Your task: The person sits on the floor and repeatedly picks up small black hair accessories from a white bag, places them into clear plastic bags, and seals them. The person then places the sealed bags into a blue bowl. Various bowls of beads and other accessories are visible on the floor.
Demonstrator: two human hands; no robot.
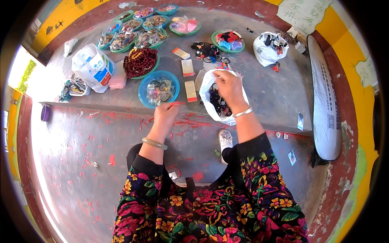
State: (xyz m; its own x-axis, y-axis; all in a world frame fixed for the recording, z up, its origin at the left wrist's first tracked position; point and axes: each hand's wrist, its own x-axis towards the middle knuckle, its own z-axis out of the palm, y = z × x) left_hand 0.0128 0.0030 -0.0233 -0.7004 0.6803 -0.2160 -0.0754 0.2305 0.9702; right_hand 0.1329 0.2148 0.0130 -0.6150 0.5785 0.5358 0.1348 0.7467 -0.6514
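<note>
While the right hand (229, 86) pinches the white plastic bag's (210, 81) rim open over dark trinkets, the left hand (165, 114) fingers grip a thin red strip (176, 103).

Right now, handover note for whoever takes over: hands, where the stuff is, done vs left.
Left hand pinches a thin red strip beside the blue bowl of packed hair ties.
Right hand grips the rim of the white bag holding dark loose hair ties.
Three small flat packets lie between bowl and bag.
Done: several bowls hold packed items.
Left: the bag still looks fairly full.
</note>
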